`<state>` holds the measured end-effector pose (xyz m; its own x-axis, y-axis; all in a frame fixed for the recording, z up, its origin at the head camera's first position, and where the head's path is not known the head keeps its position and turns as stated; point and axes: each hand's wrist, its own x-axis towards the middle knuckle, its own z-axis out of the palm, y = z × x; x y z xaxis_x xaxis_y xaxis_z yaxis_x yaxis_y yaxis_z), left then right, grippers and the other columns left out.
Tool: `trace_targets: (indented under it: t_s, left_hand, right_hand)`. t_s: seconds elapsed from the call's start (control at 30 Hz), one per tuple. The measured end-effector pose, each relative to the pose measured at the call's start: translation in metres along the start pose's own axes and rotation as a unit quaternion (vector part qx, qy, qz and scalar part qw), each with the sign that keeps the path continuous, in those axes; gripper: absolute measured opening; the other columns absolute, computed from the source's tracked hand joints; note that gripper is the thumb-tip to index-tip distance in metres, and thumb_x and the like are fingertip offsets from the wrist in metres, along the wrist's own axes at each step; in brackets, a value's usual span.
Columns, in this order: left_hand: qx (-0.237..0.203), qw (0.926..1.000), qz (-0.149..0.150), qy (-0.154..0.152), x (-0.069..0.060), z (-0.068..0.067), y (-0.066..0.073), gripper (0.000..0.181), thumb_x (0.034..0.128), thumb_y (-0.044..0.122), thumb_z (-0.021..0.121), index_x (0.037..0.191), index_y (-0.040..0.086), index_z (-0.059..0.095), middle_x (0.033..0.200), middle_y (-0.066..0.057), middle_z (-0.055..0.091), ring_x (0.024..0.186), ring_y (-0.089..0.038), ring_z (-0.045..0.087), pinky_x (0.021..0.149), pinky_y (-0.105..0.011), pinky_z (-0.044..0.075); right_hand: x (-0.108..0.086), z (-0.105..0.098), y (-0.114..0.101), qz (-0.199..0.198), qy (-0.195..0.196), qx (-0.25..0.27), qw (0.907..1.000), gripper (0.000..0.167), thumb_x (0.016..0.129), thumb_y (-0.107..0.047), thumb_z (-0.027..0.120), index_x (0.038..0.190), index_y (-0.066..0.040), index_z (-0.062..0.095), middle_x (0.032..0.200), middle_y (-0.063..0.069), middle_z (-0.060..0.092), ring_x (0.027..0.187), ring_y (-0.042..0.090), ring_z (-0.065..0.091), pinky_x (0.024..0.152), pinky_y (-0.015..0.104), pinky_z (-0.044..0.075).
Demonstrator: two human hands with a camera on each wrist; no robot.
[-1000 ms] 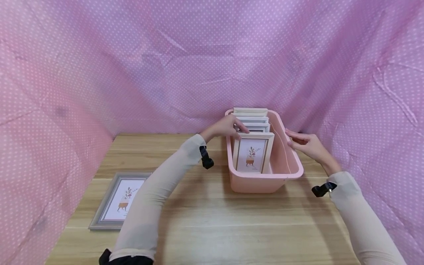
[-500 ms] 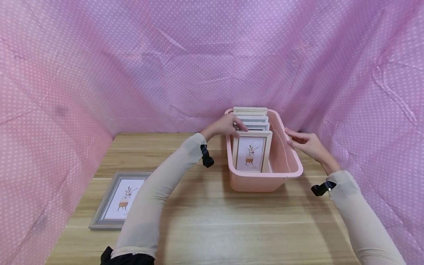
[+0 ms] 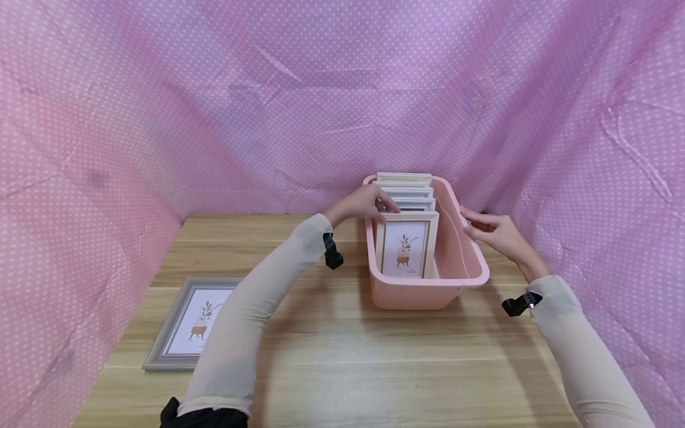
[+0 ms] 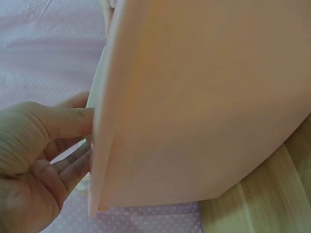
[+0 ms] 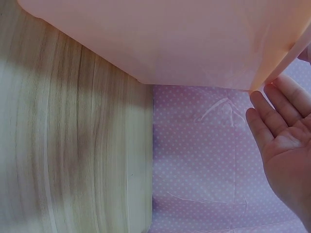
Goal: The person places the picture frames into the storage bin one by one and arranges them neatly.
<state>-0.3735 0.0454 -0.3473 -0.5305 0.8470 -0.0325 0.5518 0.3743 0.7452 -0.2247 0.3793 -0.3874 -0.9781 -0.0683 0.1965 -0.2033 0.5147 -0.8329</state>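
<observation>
A cream-edged picture frame (image 3: 407,246) with a potted-plant print stands upright at the front of a pink plastic bin (image 3: 428,284). My left hand (image 3: 361,202) pinches its top left corner; in the left wrist view that hand (image 4: 39,150) reaches over the bin's rim and the wall hides most of the frame. Behind it, several pale frames (image 3: 405,193) stand in a row inside the bin. On the other side my right hand (image 3: 497,235) touches the bin's right rim, its fingers fairly straight, as the right wrist view shows the hand (image 5: 286,136) too.
A larger grey picture frame (image 3: 171,333) with a similar print lies flat on the wooden table (image 3: 348,368) at the left, partly covered by the left sleeve (image 3: 241,321). Pink dotted cloth (image 3: 321,107) hangs behind the table and along both sides.
The front frame has shifted slightly back and to the left under my left hand and stands a little straighter. My right hand has stayed at the bin's rim.
</observation>
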Motion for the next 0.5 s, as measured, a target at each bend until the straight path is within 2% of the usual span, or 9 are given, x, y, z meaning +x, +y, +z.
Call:
trace_targets:
  t_s: [0.13,0.23,0.5]
  left_hand:
    - [0.005,0.9996,0.001,-0.028,0.0005,-0.0025,-0.0008,0.033,0.0868,-0.001,0.077,0.119,0.008,0.076,0.126,-0.008,0.073,0.11,-0.02,0.068,0.092,-0.025,0.057]
    - [0.002,0.9993,-0.002,-0.036,0.0009,-0.0033,-0.001,0.034,0.0873,-0.002,0.076,0.12,0.007,0.075,0.127,-0.009,0.073,0.111,-0.021,0.067,0.093,-0.026,0.057]
    - [0.008,0.9997,-0.017,-0.015,0.002,-0.0023,0.0005,0.035,0.087,-0.004,0.075,0.12,0.007,0.075,0.128,-0.01,0.072,0.114,-0.023,0.067,0.096,-0.026,0.057]
  right_hand:
    - [-0.001,0.0002,-0.0006,0.006,-0.001,-0.002,1.0,0.046,0.093,-0.004,0.073,0.135,0.006,0.059,0.143,0.013,0.053,0.114,-0.018,0.056,0.096,0.007,0.048]
    - [-0.002,0.0003,-0.0007,0.008,-0.001,-0.003,1.0,0.046,0.093,-0.004,0.073,0.136,0.006,0.058,0.143,0.011,0.054,0.114,-0.018,0.056,0.096,0.007,0.048]
    - [-0.0009,0.0001,-0.0018,0.002,0.0,0.005,1.0,0.046,0.093,-0.003,0.072,0.135,0.008,0.057,0.142,0.003,0.056,0.114,-0.017,0.057,0.096,0.007,0.048]
